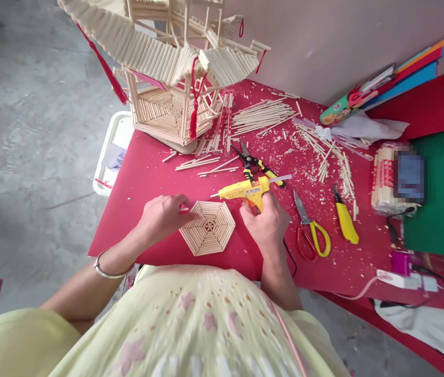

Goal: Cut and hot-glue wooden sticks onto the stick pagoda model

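Observation:
My right hand (268, 222) is wrapped round the handle of a yellow hot glue gun (243, 191). The gun's nozzle points left, above the far edge of a hexagonal panel (208, 242) made of thin wooden sticks laid in rings. At the panel's left edge, my left hand (165, 215) is closed with its fingers pinched together. A small pale and reddish bit shows at its fingertips, too small to name. The panel lies flat on the red tabletop (147, 173).
A wooden stick pavilion (175, 78) with red tassels stands at the back left. Loose sticks (263, 116) and scraps lie behind. Pruning shears (247, 157), scissors (304, 220) and a yellow-handled cutter (345, 217) lie to the right, near a power strip (398, 279).

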### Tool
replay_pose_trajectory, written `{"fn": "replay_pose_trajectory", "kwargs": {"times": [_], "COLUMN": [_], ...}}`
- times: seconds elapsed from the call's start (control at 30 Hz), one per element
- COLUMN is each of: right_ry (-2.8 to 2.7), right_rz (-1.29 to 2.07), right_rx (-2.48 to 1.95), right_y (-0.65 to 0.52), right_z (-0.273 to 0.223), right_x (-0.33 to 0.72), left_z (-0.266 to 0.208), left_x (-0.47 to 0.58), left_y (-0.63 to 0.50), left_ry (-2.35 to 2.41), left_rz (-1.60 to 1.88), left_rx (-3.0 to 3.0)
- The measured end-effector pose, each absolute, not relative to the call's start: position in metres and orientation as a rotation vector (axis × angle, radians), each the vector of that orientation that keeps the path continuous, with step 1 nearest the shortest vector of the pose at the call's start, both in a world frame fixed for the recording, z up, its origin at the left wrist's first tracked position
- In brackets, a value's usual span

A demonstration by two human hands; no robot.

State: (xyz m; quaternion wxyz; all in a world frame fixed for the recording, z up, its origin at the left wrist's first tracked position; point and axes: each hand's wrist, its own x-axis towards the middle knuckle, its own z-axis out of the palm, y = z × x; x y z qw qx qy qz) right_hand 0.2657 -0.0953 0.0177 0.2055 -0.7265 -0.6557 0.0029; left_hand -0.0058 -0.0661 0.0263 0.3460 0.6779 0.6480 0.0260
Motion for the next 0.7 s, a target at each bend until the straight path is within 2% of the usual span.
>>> {"fn": "replay_pose_trajectory", "kwargs": {"times": [0.23, 0.37, 0.53, 0.7], "right_ry": [-1.792, -1.786, -1.762, -1.741], "right_rz": [-0.060, -0.077, -0.117, -0.166], "right_rx": [-1.968, -1.952, -1.903, -1.878], "right_y": [-0.112, -0.125, -0.141, -0.159], "right_z": [0.029, 0.036, 0.052, 0.073], "right_x": [0.269, 0.272, 0.274, 0.274], "left_z": [0.013, 0.027, 0.057, 0.061], "left_x": [-0.004, -0.004, 0.004, 0.005], "left_y": [-0.059, -0.065, -0.090, -0.114], "left_ry": [1.449, 1.308, 1.392, 1.452], "left_rz": [0.155, 0.269, 0.477, 0.662], "left_rx": [1.640, 1.574, 1.627, 1.754]}}
